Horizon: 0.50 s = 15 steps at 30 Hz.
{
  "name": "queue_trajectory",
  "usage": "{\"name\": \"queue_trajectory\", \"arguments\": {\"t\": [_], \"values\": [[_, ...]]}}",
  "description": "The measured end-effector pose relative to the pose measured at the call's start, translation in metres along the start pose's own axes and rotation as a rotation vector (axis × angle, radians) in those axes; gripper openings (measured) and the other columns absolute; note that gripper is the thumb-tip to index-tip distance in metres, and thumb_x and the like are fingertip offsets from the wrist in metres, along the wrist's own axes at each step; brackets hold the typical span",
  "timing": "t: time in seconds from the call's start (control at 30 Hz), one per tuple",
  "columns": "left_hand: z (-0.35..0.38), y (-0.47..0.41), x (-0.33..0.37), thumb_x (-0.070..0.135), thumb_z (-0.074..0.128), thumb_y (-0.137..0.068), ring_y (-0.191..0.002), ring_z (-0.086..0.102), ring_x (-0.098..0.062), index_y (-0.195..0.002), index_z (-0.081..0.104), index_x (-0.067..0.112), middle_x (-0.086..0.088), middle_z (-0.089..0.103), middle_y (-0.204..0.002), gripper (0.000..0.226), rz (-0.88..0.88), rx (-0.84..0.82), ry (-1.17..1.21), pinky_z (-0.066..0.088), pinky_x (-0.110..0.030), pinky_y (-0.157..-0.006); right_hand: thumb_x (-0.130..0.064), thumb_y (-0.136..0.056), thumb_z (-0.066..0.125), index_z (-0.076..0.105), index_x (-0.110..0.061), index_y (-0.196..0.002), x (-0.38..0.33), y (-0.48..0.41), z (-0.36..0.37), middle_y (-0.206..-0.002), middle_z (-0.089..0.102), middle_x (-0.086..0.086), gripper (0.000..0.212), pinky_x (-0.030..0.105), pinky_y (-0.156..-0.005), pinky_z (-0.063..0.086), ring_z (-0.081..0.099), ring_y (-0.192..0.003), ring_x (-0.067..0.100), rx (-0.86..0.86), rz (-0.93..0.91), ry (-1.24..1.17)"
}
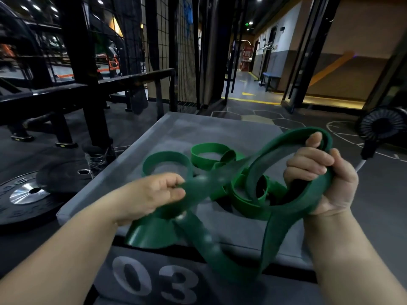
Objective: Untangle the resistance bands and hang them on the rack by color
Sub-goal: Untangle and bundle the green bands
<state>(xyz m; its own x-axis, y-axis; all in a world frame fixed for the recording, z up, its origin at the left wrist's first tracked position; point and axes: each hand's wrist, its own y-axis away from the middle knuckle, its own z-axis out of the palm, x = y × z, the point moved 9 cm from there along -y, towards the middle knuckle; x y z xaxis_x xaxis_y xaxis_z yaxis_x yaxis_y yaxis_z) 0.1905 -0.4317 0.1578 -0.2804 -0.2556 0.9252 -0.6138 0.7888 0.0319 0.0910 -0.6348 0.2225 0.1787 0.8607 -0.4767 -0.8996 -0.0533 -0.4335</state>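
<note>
Above a grey padded box (220, 133) marked "03", a dark green resistance band (284, 214) is clamped in the closed grip of both the left hand (152, 194) and the right hand (319, 177), its lower loop motion-blurred. Lighter green bands (209, 156) lie tangled on the box. A weight plate (24, 194) rests on the dark gym floor at left.

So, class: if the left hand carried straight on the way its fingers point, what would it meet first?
Probably the dark green band it already pinches; the left hand points rightward, then toward the right hand, though depth is unclear.
</note>
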Motion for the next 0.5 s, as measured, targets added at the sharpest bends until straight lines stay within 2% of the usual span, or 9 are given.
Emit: {"name": "queue_trajectory", "arguments": {"t": [0.1,0.17,0.27,0.37,0.4,0.5], "values": [[0.033,0.002,-0.005,0.023,0.057,-0.088,-0.081,0.069,-0.018,-0.1,0.06,0.008,-0.009,0.072,-0.09,0.02,-0.071,-0.219,0.154,0.054,-0.028,-0.071,-0.009,-0.094,0.049,0.054,0.002,-0.117,-0.003,0.0,0.0,-0.087,0.062,0.013,0.026,0.029,-0.074,0.042,0.057,-0.078,0.026,0.035,-0.024,-0.043],[0.042,0.001,-0.006,0.022,0.056,-0.089,-0.078,0.069,-0.017,-0.098,0.06,0.008,-0.009,0.072,-0.087,0.017,-0.098,-0.241,0.241,0.054,-0.027,-0.068,-0.011,-0.094,0.049,0.054,-0.001,-0.116,-0.002,-0.002,0.0,-0.086,0.062,0.012,0.025,0.028,-0.075,0.041,0.056,-0.078,0.025,0.068,-0.036,-0.05],[0.041,-0.009,-0.021,0.021,0.053,-0.098,-0.094,0.067,-0.017,-0.111,0.06,0.013,-0.006,0.07,-0.099,0.017,-0.162,-0.094,0.172,0.053,-0.03,-0.082,-0.014,-0.094,0.05,0.054,-0.005,-0.117,0.003,-0.004,0.0,-0.084,0.06,0.009,0.024,0.026,-0.076,0.039,0.054,-0.077,0.022,0.125,-0.037,-0.032],[0.044,-0.019,-0.026,0.028,0.049,-0.1,-0.099,0.061,-0.012,-0.101,0.054,0.028,0.003,0.064,-0.106,0.006,-0.181,0.045,-0.045,0.048,-0.026,-0.088,-0.016,-0.095,0.05,0.052,-0.009,-0.117,0.01,-0.007,0.006,-0.083,0.061,0.009,0.024,0.028,-0.077,0.043,0.055,-0.078,0.022,0.121,-0.003,-0.039],[0.046,-0.021,-0.026,0.031,0.048,-0.1,-0.094,0.058,-0.011,-0.102,0.052,0.028,0.003,0.061,-0.102,0.005,-0.168,0.066,-0.096,0.046,-0.026,-0.084,-0.016,-0.095,0.051,0.051,-0.01,-0.117,0.012,-0.007,0.009,-0.083,0.061,0.009,0.023,0.029,-0.077,0.044,0.055,-0.078,0.022,0.108,0.009,-0.052],[0.05,-0.025,-0.015,0.038,0.042,-0.1,-0.065,0.043,-0.006,-0.105,0.04,0.027,0.005,0.046,-0.073,0.013,-0.063,0.109,-0.254,0.034,-0.021,-0.06,-0.016,-0.094,0.051,0.052,-0.011,-0.116,0.015,-0.009,0.015,-0.082,0.062,0.009,0.022,0.029,-0.073,0.048,0.056,-0.078,0.023,0.076,0.029,-0.109]]}}
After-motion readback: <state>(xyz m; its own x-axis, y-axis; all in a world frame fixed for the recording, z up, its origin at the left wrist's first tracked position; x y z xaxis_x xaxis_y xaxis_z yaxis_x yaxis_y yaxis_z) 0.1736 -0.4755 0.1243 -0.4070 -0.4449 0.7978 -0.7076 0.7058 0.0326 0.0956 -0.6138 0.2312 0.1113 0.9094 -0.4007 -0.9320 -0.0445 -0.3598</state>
